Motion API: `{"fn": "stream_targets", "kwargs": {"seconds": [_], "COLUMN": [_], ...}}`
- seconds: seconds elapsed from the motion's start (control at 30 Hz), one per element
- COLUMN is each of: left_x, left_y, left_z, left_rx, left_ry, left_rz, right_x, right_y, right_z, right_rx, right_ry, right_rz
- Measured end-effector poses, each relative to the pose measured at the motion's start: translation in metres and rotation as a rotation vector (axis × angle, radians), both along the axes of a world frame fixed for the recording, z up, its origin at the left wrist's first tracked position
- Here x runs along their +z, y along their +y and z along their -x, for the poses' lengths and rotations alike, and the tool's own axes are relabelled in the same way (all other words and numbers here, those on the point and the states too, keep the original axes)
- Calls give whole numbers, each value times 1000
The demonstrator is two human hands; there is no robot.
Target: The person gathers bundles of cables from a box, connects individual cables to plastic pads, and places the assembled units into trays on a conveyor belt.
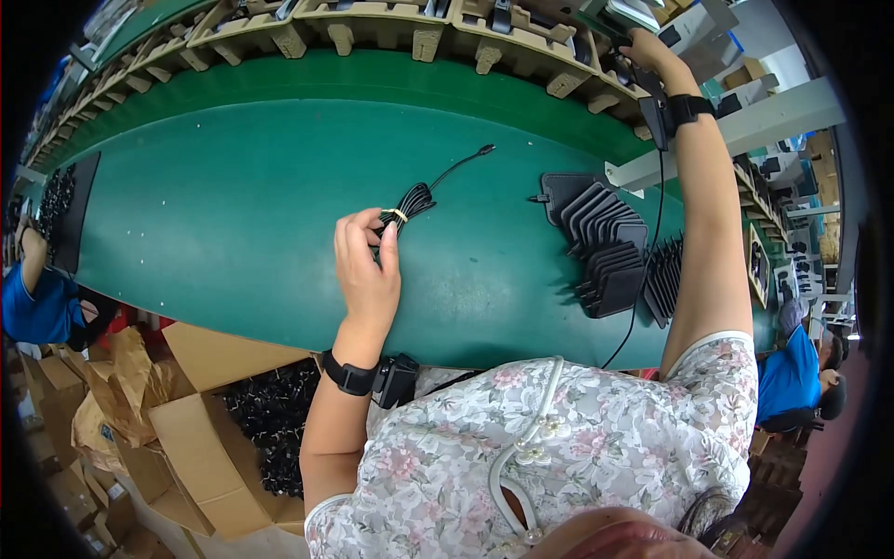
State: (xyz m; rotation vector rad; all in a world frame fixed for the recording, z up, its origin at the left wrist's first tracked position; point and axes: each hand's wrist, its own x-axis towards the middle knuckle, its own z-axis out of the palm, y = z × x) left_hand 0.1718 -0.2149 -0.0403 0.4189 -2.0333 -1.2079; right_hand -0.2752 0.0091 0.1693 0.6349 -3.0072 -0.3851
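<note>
My left hand (366,256) pinches a coiled black cable (412,201) between thumb and fingers over the green work surface (279,177). A pale band ties the coil, and one end with a small connector points away to the right. My right arm stretches to the far right, where my right hand (659,58) is at the brown moulded trays (526,42) along the back. Its fingertips are partly hidden among dark items there, so what they touch is unclear. Each wrist wears a black strap with a small black box.
Black, flat plate-like pieces (596,238) stand in overlapping rows on the right of the bench. A pale metal post (736,130) crosses beyond them. At lower left an open cardboard box (200,447) holds black parts. People in blue are at both sides.
</note>
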Motion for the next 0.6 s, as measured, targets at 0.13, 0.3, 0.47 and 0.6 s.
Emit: {"fn": "stream_targets", "kwargs": {"seconds": [0.13, 0.3, 0.47, 0.6], "left_x": [1, 1, 7, 4], "left_y": [0, 0, -1, -4], "left_z": [-5, -4, -9, -9], "left_rx": [2, 5, 7, 6], "left_ry": [-2, 13, -44, -3], "left_rz": [37, 55, 23, 94], "right_x": [-11, -54, -62, -56], "right_y": [2, -1, 2, 7], "right_z": [20, 9, 1, 2], "right_rx": [161, 27, -7, -35], "right_ry": [97, 275, 334, 300], "right_rz": [-373, 34, 337, 239]}}
